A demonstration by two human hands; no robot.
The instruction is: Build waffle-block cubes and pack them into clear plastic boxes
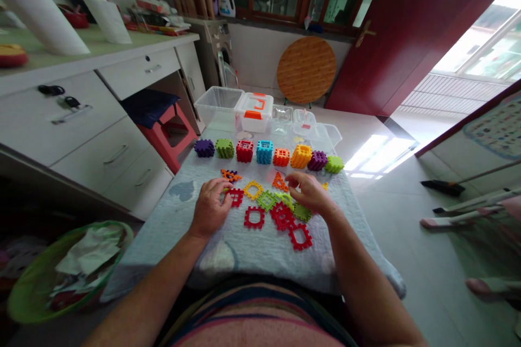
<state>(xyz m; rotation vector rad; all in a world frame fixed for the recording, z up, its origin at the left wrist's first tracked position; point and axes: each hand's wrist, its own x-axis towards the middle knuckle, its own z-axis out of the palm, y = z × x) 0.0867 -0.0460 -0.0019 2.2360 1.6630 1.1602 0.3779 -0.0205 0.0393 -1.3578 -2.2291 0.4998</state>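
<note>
Left hand [210, 207]: fingers and thumb parted at red tile [235, 197] on cloth-covered table [169, 222]; right hand [309, 192]: fingers curled beside orange triangle [279, 181], pinch cannot be told; both likely light, stiff plastic, best gripped by notched edges

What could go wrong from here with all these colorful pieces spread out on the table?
The light-green block at the right end of the row sits near the edge of the table, so a bump might send it off. The right hand could knock the yellow block just beyond it if it reaches forward. The red pieces at the near right lie bunched together, so lifting one might drag another.
</note>
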